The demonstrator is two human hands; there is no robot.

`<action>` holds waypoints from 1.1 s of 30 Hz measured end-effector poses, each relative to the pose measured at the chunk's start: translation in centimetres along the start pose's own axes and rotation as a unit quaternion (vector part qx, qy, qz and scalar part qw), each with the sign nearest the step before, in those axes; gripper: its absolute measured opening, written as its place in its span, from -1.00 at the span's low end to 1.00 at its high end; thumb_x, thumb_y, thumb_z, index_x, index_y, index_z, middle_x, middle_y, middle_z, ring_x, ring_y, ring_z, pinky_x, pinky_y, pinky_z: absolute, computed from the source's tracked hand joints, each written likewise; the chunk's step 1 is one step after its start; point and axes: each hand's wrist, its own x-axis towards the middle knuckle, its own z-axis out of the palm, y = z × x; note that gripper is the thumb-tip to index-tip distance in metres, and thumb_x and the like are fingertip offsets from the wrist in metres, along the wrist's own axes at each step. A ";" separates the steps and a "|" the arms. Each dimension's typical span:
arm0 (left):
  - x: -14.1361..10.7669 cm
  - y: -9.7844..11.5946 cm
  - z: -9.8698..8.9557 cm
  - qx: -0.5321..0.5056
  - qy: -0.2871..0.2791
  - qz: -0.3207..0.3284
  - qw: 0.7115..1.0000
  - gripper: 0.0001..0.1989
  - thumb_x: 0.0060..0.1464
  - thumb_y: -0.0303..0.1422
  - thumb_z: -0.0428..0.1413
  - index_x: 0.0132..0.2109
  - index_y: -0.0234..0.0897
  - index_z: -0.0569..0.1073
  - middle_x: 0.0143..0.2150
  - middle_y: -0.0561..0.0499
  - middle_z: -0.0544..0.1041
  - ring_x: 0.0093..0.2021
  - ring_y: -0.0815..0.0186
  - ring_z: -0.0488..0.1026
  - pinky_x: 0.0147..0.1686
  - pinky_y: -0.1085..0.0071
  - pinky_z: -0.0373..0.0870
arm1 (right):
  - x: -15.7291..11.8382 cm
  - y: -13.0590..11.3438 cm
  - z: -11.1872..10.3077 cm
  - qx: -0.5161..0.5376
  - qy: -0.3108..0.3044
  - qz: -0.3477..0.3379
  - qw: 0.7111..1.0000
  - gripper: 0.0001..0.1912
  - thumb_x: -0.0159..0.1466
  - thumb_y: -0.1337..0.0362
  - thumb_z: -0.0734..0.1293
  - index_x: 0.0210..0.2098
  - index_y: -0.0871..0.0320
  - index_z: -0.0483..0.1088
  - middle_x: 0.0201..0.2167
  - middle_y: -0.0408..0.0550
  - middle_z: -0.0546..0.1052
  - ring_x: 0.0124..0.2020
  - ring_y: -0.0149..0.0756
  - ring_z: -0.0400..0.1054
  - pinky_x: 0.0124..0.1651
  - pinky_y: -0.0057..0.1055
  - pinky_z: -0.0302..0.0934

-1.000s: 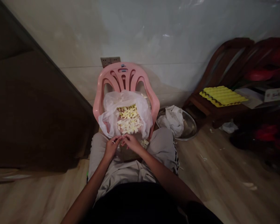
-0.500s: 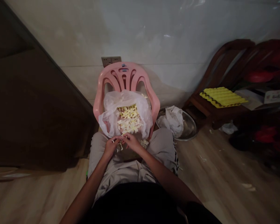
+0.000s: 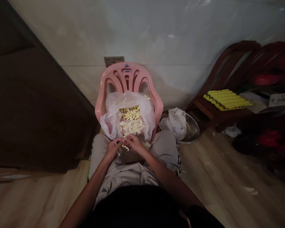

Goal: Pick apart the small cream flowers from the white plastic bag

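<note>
My left hand (image 3: 114, 148) is closed, with thin pale petals poking out from between its fingers. Close against it, my right hand (image 3: 133, 142) pinches at a small white flower (image 3: 125, 147) held between the two hands. The fingertips hide part of that flower. Just beyond the hands, a translucent plastic bag (image 3: 114, 103) lies opened out on the seat of a pink plastic chair (image 3: 99, 103). Loose white and yellowish flowers (image 3: 132, 126) are heaped in the bag. More pale flowers (image 3: 147, 145) lie below the bag, by my right forearm.
A metal basin (image 3: 195, 133) with a crumpled white bag (image 3: 177, 122) stands on the floor right of the chair. Farther right, a yellow egg tray (image 3: 228, 99) rests on a wooden chair (image 3: 205, 109). A dark panel (image 3: 38, 110) rises at left; a tiled wall (image 3: 180, 34) is behind.
The pale petals hanging below my fingers have shifted, and one flower now points down to the right between the hands. Both hands stay in nearly the same place.
</note>
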 end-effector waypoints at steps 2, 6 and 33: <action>0.0 0.1 0.0 -0.006 0.000 -0.004 1.000 -0.61 -0.13 0.00 0.31 -0.35 -0.25 0.63 -0.42 -0.01 0.63 -0.41 0.25 0.52 -0.31 0.35 0.43 | 0.0 0.0 0.0 0.005 -0.001 0.004 1.000 -0.83 0.27 0.16 0.32 -0.31 0.12 0.29 -0.46 -0.20 0.47 -0.45 -0.34 0.46 -0.57 -0.56 0.21; 0.0 0.2 0.1 0.001 0.009 0.001 1.000 -0.60 -0.15 0.02 0.30 -0.37 -0.25 0.62 -0.41 -0.02 0.64 -0.40 0.24 0.51 -0.29 0.34 0.43 | 0.1 0.0 0.0 0.011 0.001 0.009 1.000 -0.82 0.27 0.15 0.33 -0.31 0.12 0.29 -0.46 -0.20 0.48 -0.45 -0.35 0.46 -0.56 -0.57 0.22; 0.0 -1.0 -0.3 0.071 0.119 0.081 0.987 -0.73 0.03 -0.11 0.17 -0.33 -0.22 0.55 -0.44 0.07 0.52 -0.42 0.31 0.41 -0.37 0.43 0.32 | 0.3 1.8 -0.4 -0.204 0.055 -0.020 0.977 -0.87 0.11 0.36 0.35 -0.52 0.13 0.30 -0.69 -0.29 0.38 -0.60 -0.40 0.34 -0.52 -0.55 0.13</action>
